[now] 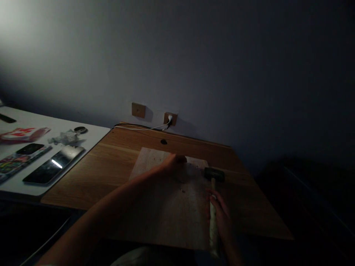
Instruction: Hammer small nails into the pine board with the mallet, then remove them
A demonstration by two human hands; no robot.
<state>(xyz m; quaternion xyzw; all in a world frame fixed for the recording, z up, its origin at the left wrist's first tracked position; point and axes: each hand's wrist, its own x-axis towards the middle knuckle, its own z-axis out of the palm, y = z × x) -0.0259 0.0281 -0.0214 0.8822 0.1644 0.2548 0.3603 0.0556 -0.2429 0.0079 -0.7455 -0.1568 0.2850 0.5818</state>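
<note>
My right hand is wrapped round the pale handle of a mallet. Its dark head points away from me, over the right edge of a flat wooden board. Across the board reaches my left arm, and my left hand rests near the board's far edge with its fingers drawn together. Whatever those fingers pinch, if anything, is too dark to make out. A small shiny piece of metal lies on the board between the hands, too small to name surely.
Under the board is a wooden table with a dark round hole. A white table adjoins at left, bearing a tablet-like device, a patterned case and crumpled plastic. Behind, a white cable runs to a wall socket.
</note>
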